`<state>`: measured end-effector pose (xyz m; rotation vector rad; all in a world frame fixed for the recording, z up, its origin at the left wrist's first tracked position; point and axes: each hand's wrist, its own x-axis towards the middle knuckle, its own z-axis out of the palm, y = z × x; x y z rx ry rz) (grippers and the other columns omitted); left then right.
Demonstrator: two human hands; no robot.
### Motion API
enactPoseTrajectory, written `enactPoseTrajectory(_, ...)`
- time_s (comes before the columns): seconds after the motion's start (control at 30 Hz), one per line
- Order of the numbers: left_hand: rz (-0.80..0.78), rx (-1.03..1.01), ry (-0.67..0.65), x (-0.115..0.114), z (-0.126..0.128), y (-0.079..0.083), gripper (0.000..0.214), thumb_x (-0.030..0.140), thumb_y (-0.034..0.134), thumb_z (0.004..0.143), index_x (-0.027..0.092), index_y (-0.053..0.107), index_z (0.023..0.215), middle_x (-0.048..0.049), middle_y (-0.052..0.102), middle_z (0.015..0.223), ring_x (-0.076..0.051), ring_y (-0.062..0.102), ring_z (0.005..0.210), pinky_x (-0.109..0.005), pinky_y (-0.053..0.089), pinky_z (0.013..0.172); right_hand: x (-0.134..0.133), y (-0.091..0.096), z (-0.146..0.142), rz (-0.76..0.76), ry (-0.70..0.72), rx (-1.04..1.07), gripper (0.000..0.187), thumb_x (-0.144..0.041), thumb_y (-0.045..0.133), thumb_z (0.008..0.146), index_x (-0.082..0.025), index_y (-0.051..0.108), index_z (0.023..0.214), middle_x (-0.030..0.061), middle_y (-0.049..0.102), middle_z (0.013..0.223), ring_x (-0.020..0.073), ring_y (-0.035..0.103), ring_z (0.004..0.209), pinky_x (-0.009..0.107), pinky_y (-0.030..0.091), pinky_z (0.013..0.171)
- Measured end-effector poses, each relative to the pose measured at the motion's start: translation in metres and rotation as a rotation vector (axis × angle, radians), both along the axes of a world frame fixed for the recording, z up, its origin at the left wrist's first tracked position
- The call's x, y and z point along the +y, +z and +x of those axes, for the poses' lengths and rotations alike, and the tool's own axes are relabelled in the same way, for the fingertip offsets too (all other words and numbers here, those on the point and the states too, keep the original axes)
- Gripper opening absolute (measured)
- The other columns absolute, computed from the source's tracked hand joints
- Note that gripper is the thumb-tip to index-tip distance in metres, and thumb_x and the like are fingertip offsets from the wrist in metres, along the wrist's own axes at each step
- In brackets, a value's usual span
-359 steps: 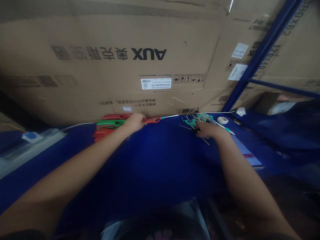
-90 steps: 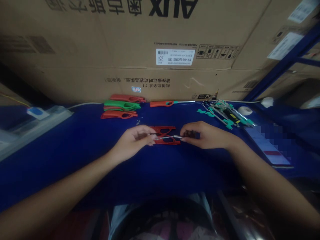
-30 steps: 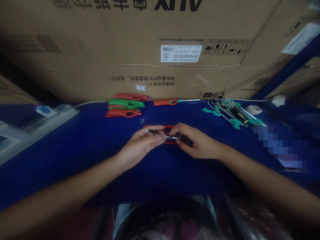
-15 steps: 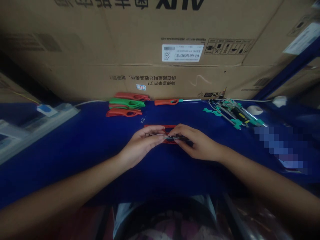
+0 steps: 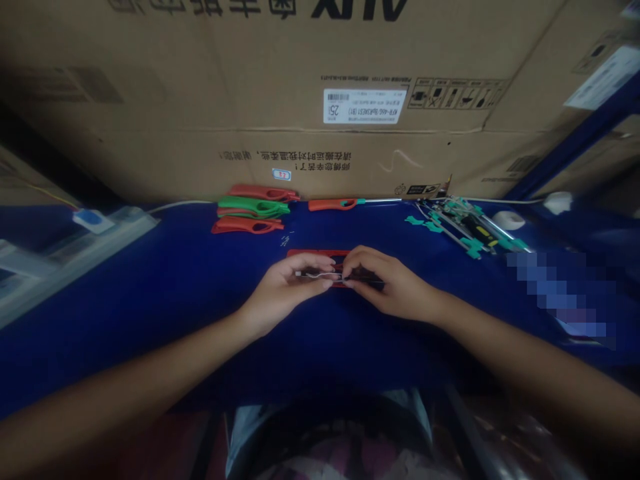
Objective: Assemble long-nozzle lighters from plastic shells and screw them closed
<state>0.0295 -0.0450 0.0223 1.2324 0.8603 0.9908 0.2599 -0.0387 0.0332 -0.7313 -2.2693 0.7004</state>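
Note:
Close together at the middle of the table, both hands work on a small thin part with a pale wire [image 5: 320, 275]. My left hand [image 5: 275, 288] is closed, its thumb and fingers around the part's left side. My right hand [image 5: 393, 283] pinches the right side, where a dark slim piece shows under the fingers. Behind and below the fingers lies a red plastic lighter shell [image 5: 313, 253], mostly covered by the hands. The fingers hide much of the thin part, so its exact kind cannot be made out.
Red and green lighter handles [image 5: 253, 208] are stacked at the back left, near tiny pins [image 5: 285, 240]. An orange long-nosed lighter [image 5: 333, 204] lies behind. Metal tubes with teal ends [image 5: 460, 230] and a white roll [image 5: 509, 220] are at right. A large cardboard box [image 5: 240, 93] stands behind.
My left fingers have parted slightly, showing more of the pale wire. My right fingertips have shifted a little on the part. Everything else stays put.

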Motion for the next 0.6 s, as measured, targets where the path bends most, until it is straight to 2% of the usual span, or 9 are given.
enactPoseTrajectory(0.13,0.069,0.068,-0.025,0.003,-0.004,0.002,0.027,0.018,0.083,0.075,0.018,0.075,0.101,-0.0064,0.077,0.106,-0.02,0.073,0.1,-0.03,0.055,0.096,0.0,0.002,0.002,-0.039,0.037,0.013,0.015,-0.011,0.055,0.094,-0.02,0.058,0.106,0.0071,0.059,0.105,0.0156,0.059,0.091,0.031,0.052,0.082)
enactPoseTrajectory(0.3,0.044,0.145,-0.028,0.008,-0.008,0.001,0.034,0.021,0.085,0.072,0.016,0.074,0.104,-0.0072,0.077,0.106,-0.02,0.073,0.097,-0.031,0.057,0.092,0.0,0.005,0.004,-0.056,0.056,0.021,0.013,-0.011,0.054,0.095,-0.019,0.057,0.104,0.0076,0.058,0.106,0.0156,0.059,0.092,0.031,0.052,0.083)
enactPoseTrajectory(0.4,-0.039,0.209,-0.039,0.01,-0.011,0.004,0.037,0.023,0.085,0.072,0.014,0.074,0.106,-0.0057,0.078,0.092,-0.016,0.073,0.077,-0.028,0.061,0.074,0.0,0.005,0.005,-0.048,0.064,0.025,0.012,-0.011,0.053,0.095,-0.019,0.056,0.103,0.0075,0.058,0.106,0.0152,0.058,0.09,0.031,0.052,0.082)
enactPoseTrajectory(0.5,-0.115,0.24,-0.058,0.012,-0.014,0.01,0.033,0.023,0.081,0.074,0.012,0.075,0.105,-0.0019,0.073,0.072,-0.011,0.065,0.055,-0.022,0.056,0.053,0.001,0.005,0.006,-0.043,0.068,0.015,0.013,-0.009,0.052,0.095,-0.019,0.056,0.103,0.0072,0.057,0.105,0.0149,0.058,0.089,0.032,0.051,0.082)
enactPoseTrajectory(0.6,-0.217,0.141,-0.093,0.014,-0.017,0.015,0.029,0.022,0.077,0.073,0.011,0.077,0.1,-0.004,0.073,0.072,-0.011,0.063,0.053,-0.02,0.052,0.047,0.002,0.005,0.007,-0.03,0.065,0.005,0.013,-0.008,0.052,0.095,-0.019,0.056,0.102,0.0069,0.057,0.104,0.0149,0.057,0.09,0.032,0.05,0.082)
